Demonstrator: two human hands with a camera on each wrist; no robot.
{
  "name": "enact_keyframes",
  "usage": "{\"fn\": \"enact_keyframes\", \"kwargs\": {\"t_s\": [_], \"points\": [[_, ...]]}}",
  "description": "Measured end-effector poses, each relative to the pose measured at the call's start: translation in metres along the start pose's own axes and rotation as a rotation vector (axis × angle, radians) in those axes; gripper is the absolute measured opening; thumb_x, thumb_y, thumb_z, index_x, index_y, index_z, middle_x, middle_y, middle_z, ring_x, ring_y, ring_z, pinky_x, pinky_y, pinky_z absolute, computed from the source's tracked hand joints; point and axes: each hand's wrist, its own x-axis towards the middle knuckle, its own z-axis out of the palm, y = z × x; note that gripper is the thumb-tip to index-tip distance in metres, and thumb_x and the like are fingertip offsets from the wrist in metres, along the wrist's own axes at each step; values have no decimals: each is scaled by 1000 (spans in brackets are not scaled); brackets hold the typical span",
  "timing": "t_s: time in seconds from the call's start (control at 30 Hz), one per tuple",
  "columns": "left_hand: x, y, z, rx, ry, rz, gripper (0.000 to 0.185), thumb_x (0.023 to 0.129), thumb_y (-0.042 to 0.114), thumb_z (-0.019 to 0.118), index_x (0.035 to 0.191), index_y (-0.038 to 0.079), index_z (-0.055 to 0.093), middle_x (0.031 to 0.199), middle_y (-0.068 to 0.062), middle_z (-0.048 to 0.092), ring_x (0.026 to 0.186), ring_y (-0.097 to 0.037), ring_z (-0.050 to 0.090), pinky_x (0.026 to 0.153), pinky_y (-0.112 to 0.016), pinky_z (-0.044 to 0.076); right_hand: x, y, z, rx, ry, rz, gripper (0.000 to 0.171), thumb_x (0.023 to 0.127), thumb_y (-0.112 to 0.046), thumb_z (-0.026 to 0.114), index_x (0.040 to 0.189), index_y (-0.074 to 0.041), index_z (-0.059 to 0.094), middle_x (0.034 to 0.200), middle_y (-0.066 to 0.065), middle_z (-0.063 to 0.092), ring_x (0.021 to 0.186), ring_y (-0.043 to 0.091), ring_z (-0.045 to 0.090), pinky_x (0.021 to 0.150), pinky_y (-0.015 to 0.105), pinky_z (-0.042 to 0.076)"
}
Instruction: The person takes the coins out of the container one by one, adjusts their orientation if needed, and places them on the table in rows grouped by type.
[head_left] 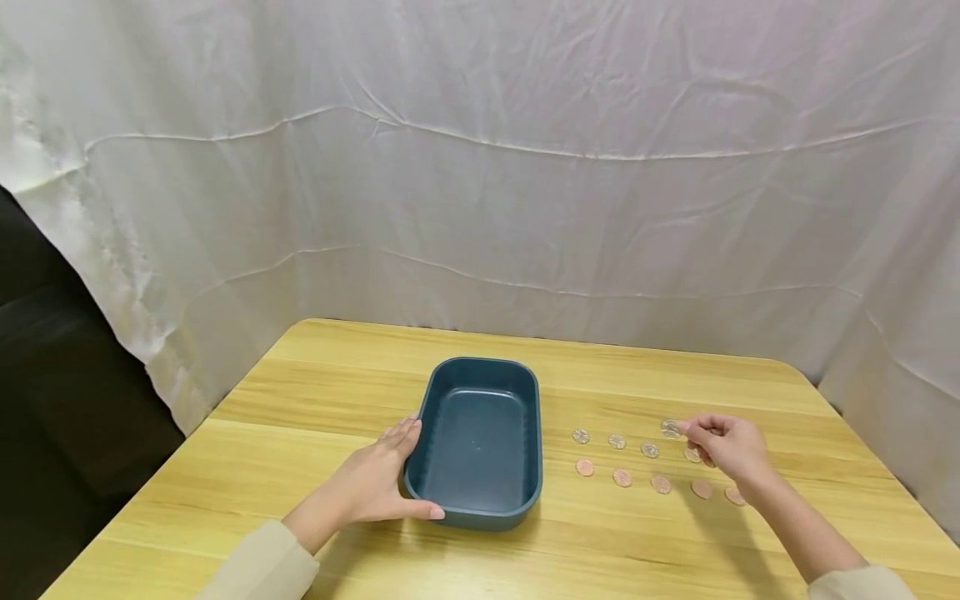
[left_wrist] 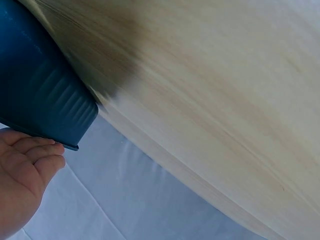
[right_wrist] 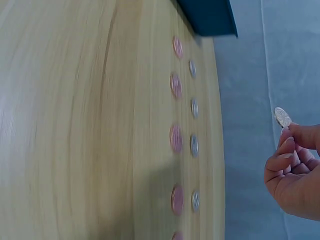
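Observation:
In the head view my right hand (head_left: 729, 447) pinches a silver coin (head_left: 671, 428) between thumb and fingertips, raised above the table. The coin (right_wrist: 282, 117) also shows at the fingertips of the right hand (right_wrist: 295, 167) in the right wrist view. A row of silver coins (head_left: 617, 441) and a nearer row of copper coins (head_left: 622, 477) lie below and left of it. My left hand (head_left: 375, 481) rests against the near left corner of a dark blue plastic bin (head_left: 536, 450), thumb and fingers spread. The left wrist view shows fingers (left_wrist: 47, 150) touching the bin's rim.
The wooden table (head_left: 300, 433) has rounded far corners, and a pale curtain (head_left: 525, 208) hangs behind it. Something black (head_left: 67, 392) stands beyond the left edge. The bin sits left of the coin rows.

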Motion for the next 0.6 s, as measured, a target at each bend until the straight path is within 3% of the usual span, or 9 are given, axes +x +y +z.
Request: {"fn": "enact_keyframes", "kwargs": {"t_s": [0.37,0.6], "points": [[-1,-1,-1,11,10,7,116,64,74,62,143,-4,30,151,-20,26,139,-33,28,102,-49,40,8,38,-31,-55,49,49,33,95,-22,50,97,9,61,69,-7,59,58,4,49,55,23,46],[-2,-2,-2,1,1,-4,116,64,74,63,143,-3,28,151,-19,25,139,-33,27,102,-50,39,13,64,-42,-15,40,105,29,94,-21,51,87,4,65,64,-9,57,56,3,48,53,22,45]]}}
